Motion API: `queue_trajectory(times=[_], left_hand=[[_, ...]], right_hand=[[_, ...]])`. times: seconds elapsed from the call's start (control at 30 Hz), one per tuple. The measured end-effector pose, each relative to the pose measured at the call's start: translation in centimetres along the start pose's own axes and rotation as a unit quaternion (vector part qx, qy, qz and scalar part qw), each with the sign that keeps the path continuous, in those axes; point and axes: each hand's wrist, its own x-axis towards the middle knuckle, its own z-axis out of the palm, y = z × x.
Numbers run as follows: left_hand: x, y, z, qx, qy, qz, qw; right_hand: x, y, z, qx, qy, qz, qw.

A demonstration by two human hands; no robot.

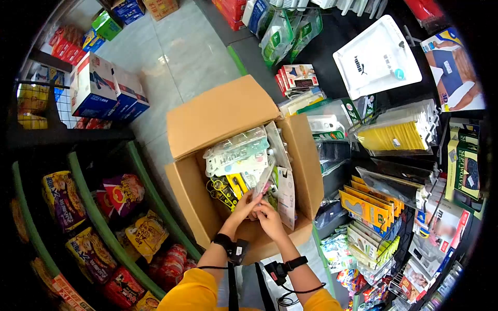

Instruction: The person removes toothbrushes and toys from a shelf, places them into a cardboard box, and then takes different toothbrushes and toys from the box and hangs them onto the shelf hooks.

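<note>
Both hands (258, 210) pinch one clear packet (263, 181) inside the cardboard box (197, 199).

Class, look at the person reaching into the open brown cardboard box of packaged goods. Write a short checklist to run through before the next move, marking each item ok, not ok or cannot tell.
1. Open brown cardboard box has its flaps folded back: ok.
2. Left hand is inside the box among the packets: ok.
3. Right hand is inside the box beside the left hand: ok.
4. Either hand has a firm grip on a packet: cannot tell, fingers overlap.
5. Clear plastic packets on top lie stacked and not sliding out: ok.
6. Yellow-handled tool pack is free of the hands: ok.
</note>
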Motion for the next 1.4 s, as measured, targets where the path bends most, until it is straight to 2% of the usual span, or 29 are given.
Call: queue_trajectory(times=[0.03,0.1,0.13,0.2,0.23,0.27,0.33,0.4,0.47,0.5,0.53,0.6,0.63,0.67,0.73,0.8,0.83,0.87,0.97,1.0,1.07,1.1,1.17,1.2,1.23,1.27,1.33,1.37,1.4], left_hand=[[0.0,-0.2,-0.2,0.001,-0.003,-0.001,1.000],[0.0,-0.6,-0.6,0.124,0.055,0.161,0.978],[0.0,-0.2,-0.7,0.125,0.052,0.161,0.978],[0.0,0.6,-1.1,0.208,0.174,0.232,0.934],[-0.1,1.0,-1.3,0.198,0.237,0.236,0.921],[0.3,0.9,-2.0,0.202,0.231,0.194,0.932],[0.4,0.7,-2.3,0.166,0.232,0.196,0.938],[0.5,0.0,-2.4,0.208,0.209,0.183,0.938],[-1.1,1.3,-0.8,0.105,0.230,0.230,0.940],[-1.9,1.9,-0.5,0.197,0.215,0.243,0.925],[-2.9,2.8,0.2,0.244,0.194,0.308,0.899],[-1.1,-0.7,-0.7,0.265,0.118,0.286,0.913],[-1.3,-0.8,-0.2,0.190,0.105,0.271,0.938],[-1.3,-0.7,0.0,0.194,0.101,0.271,0.937],[-0.9,-1.2,-0.1,0.153,0.145,0.226,0.951],[-0.9,-1.0,-0.1,0.120,0.135,0.167,0.969],[-1.3,-0.3,0.4,0.156,0.150,0.248,0.944],[-1.7,0.3,0.9,0.189,0.164,0.328,0.911],[-0.6,-1.2,0.9,0.237,0.182,0.300,0.906],[-0.6,-1.1,0.5,0.237,0.182,0.300,0.906],[-0.7,-1.2,0.3,0.197,0.155,0.253,0.935],[-0.7,-1.1,0.3,0.185,0.159,0.277,0.929],[-1.4,-0.7,0.0,0.204,0.173,0.268,0.926],[-1.6,-0.7,-0.3,0.218,0.189,0.254,0.923],[-1.4,-1.1,-1.1,0.141,0.191,0.280,0.930],[-1.8,-1.4,-2.1,0.192,0.181,0.196,0.944],[-3.1,-0.5,-2.7,0.249,0.230,0.219,0.915],[-3.9,0.1,-2.7,0.218,0.253,0.208,0.919],[-4.0,0.4,-2.5,0.259,0.274,0.266,0.887]], right_hand=[[0.1,0.2,-0.1,0.038,-0.032,0.026,0.998],[0.0,-0.3,-0.6,0.075,-0.060,0.052,0.994],[-0.2,-1.3,-1.0,0.055,-0.018,0.029,0.998],[-0.6,-2.3,-2.0,-0.049,0.101,-0.030,0.993],[-0.7,-3.0,-3.0,-0.102,0.174,-0.038,0.979],[-0.7,-3.6,-4.0,-0.153,0.246,-0.047,0.956],[-0.9,-3.2,-5.2,-0.127,0.307,0.013,0.943],[-1.0,-1.5,-5.6,-0.158,0.308,0.029,0.938],[-1.1,-0.8,-5.7,-0.227,0.162,0.101,0.955],[-1.0,-0.8,-5.1,-0.238,0.165,0.056,0.956],[-0.7,-0.8,-4.4,-0.269,0.164,-0.009,0.949],[-0.8,-1.7,-2.5,-0.307,0.118,-0.046,0.943],[-1.0,-2.4,-1.7,-0.323,0.103,-0.077,0.938],[-1.1,-2.9,-1.0,-0.340,0.087,-0.109,0.930],[-1.5,-1.8,0.6,-0.323,0.085,-0.097,0.938],[-1.8,-0.3,1.3,-0.123,0.057,-0.047,0.990],[-2.0,0.0,1.2,-0.058,0.080,-0.051,0.994],[-2.2,0.4,0.7,-0.060,0.082,-0.049,0.994],[-3.3,1.1,-1.7,-0.092,0.136,0.027,0.986],[-3.3,1.5,-1.8,-0.106,0.139,0.005,0.985],[-3.7,3.8,-2.7,-0.096,0.163,0.054,0.980],[-3.7,3.5,-3.0,-0.096,0.164,0.054,0.980],[-3.8,2.6,-3.5,-0.034,0.104,0.127,0.986],[-3.8,3.1,-3.2,-0.034,0.104,0.127,0.986],[-3.6,3.4,-2.5,-0.064,0.120,0.099,0.986],[-3.6,3.8,-2.1,-0.097,0.136,0.073,0.983],[-3.6,3.1,-1.9,-0.109,0.115,0.080,0.984],[-3.6,2.8,-1.9,-0.124,0.091,0.085,0.984],[-3.5,3.3,-1.8,-0.124,0.091,0.085,0.984]])
